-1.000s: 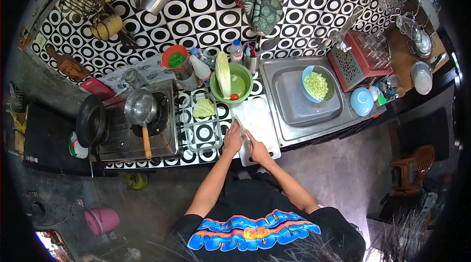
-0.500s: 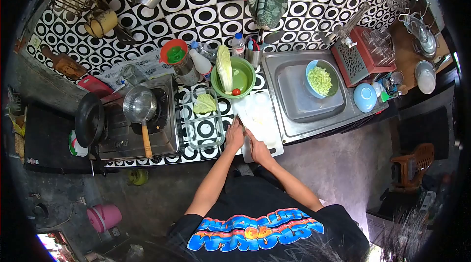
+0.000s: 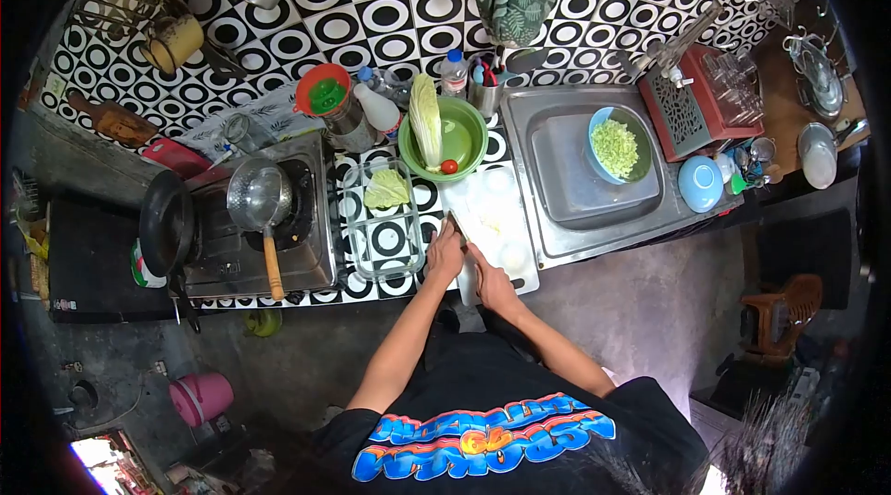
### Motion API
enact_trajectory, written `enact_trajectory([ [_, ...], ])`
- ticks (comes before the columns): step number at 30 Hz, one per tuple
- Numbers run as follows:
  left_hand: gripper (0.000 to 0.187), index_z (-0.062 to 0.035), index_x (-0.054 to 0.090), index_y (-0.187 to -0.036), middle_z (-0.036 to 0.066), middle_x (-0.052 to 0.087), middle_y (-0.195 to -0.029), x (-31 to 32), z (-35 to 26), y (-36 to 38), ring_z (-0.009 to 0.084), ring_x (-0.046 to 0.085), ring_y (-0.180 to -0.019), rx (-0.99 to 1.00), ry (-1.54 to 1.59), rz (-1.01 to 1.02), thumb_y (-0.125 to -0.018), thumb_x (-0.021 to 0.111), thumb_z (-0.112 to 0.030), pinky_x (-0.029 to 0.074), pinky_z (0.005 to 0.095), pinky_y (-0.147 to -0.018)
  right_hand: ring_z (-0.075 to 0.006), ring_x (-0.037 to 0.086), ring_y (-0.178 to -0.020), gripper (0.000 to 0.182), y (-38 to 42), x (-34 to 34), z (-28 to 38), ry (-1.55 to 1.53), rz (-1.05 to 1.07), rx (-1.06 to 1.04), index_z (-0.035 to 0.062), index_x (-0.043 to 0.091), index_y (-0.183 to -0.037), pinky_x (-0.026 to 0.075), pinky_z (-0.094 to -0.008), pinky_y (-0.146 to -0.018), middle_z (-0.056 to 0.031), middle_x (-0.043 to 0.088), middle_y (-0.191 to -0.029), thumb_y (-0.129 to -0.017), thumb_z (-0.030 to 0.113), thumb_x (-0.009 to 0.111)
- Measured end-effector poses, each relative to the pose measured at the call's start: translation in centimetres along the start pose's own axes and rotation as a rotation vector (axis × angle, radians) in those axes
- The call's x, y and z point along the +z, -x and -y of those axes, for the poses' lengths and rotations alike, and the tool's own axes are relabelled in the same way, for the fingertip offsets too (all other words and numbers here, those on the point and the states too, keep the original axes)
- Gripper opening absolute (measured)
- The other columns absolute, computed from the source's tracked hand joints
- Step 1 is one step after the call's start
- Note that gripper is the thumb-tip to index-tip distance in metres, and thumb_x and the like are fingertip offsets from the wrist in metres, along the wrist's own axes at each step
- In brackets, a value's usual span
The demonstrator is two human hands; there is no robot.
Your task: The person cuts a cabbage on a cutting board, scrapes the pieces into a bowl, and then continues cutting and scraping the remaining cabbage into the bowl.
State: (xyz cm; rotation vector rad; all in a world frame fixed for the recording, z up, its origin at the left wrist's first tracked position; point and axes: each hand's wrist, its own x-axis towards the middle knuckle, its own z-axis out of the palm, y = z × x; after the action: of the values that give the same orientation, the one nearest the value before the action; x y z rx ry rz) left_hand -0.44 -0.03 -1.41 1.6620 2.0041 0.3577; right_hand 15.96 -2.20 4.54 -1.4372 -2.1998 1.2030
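Observation:
My left hand (image 3: 445, 254) rests at the left edge of the white cutting board (image 3: 501, 237), its fingers close together beside the knife blade. Whatever is under those fingers is hidden. My right hand (image 3: 493, 283) grips a knife (image 3: 458, 223) whose dark blade points up and left, past the left fingertips. A few pale scraps lie on the board. Just behind it, a green basin (image 3: 471, 159) holds a napa cabbage (image 3: 426, 128) leaning upright and a red tomato (image 3: 449, 167). Left of the board, a cabbage leaf (image 3: 385, 190) is in a clear glass dish (image 3: 390, 274).
A sink (image 3: 548, 244) on the right contains a blue bowl (image 3: 599, 167) of chopped pale-green vegetable. On the stove (image 3: 209, 258) at left are a saucepan (image 3: 257, 194) with a wooden handle and a black frying pan (image 3: 167, 224). Several bottles stand behind the dish.
The camera view has shifted slightly. Both hands stay at the same place on the board, with the knife blade still beside the left fingers.

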Motion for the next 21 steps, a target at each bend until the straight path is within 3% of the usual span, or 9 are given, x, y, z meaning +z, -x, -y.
enact_trajectory([
  [4, 0.047, -0.0006, 0.055, -0.136, 0.018, 0.038, -0.156, -0.6, -0.6, 0.3, 0.0353, 0.033, -0.146, -0.015, -0.004, 0.019, -0.091, 0.060, -0.013, 0.031, 0.0519, -0.118, -0.0557, 0.060, -0.073, 0.058, -1.3, 1.2, -0.7, 0.017, -0.044, -0.063, 0.0203, 0.028, -0.156, 0.045, -0.0619, -0.066, -0.0357, 0.062, -0.078, -0.102, 0.012, 0.045],
  [5, 0.048, -0.0007, 0.055, -0.137, 0.018, 0.038, -0.156, -0.7, -0.8, 0.4, 0.0347, 0.033, -0.146, -0.008, 0.022, 0.000, -0.091, 0.059, -0.013, 0.030, 0.0514, -0.118, -0.0576, 0.060, -0.073, 0.057, -2.5, 1.8, -1.0, -0.088, -0.078, -0.096, 0.0267, 0.027, -0.156, 0.045, -0.0647, -0.069, -0.0373, 0.061, -0.075, -0.102, 0.017, 0.043],
  [8, 0.052, -0.0014, 0.050, -0.143, 0.018, 0.040, -0.155, -1.2, -1.2, 0.8, 0.0328, 0.033, -0.147, -0.031, 0.079, -0.034, -0.093, 0.054, -0.018, 0.028, 0.0490, -0.119, -0.0580, 0.060, -0.077, 0.057, -4.6, 1.9, 0.5, -0.004, -0.002, 0.023, 0.0265, 0.027, -0.156, 0.045, -0.0647, -0.072, -0.0374, 0.062, -0.078, -0.102, 0.018, 0.043],
  [10, 0.057, -0.0019, 0.046, -0.145, 0.017, 0.035, -0.158, -1.0, -0.8, 0.4, 0.0321, 0.032, -0.147, -0.019, -0.005, 0.020, -0.091, 0.059, -0.016, 0.029, 0.0491, -0.119, -0.0579, 0.060, -0.081, 0.057, -3.9, 1.4, 0.6, -0.011, 0.001, 0.040, 0.0287, 0.027, -0.156, 0.045, -0.0648, -0.074, -0.0366, 0.063, -0.079, -0.102, 0.018, 0.043],
  [16, 0.067, -0.0033, 0.044, -0.147, 0.015, 0.024, -0.163, -1.3, -1.1, 0.6, 0.0327, 0.030, -0.148, -0.005, 0.038, 0.016, -0.085, 0.068, -0.012, 0.030, 0.0513, -0.118, -0.0568, 0.060, -0.074, 0.055, 1.4, 0.1, -1.5, -0.012, 0.007, -0.018, 0.0258, 0.031, -0.155, 0.044, -0.0625, -0.069, -0.0363, 0.062, -0.078, -0.102, 0.014, 0.043],
  [18, 0.064, -0.0039, 0.045, -0.146, 0.015, 0.029, -0.161, -0.8, -0.7, 0.7, 0.0339, 0.030, -0.147, -0.001, 0.001, 0.012, -0.087, 0.066, -0.012, 0.030, 0.0520, -0.118, -0.0569, 0.059, -0.072, 0.055, 0.6, 0.3, -1.4, 0.018, 0.013, -0.031, 0.0249, 0.031, -0.155, 0.044, -0.0627, -0.068, -0.0359, 0.061, -0.076, -0.102, 0.014, 0.044],
  [21, 0.054, -0.0048, 0.053, -0.139, 0.015, 0.031, -0.160, -0.5, -0.7, 0.7, 0.0348, 0.031, -0.147, -0.007, 0.103, -0.043, -0.087, 0.066, -0.012, 0.030, 0.0529, -0.118, -0.0575, 0.061, -0.079, 0.058, -2.8, 0.5, 0.1, 0.043, 0.043, 0.043, 0.0322, 0.026, -0.156, 0.046, -0.0647, -0.075, -0.0368, 0.063, -0.079, -0.103, 0.016, 0.042],
])
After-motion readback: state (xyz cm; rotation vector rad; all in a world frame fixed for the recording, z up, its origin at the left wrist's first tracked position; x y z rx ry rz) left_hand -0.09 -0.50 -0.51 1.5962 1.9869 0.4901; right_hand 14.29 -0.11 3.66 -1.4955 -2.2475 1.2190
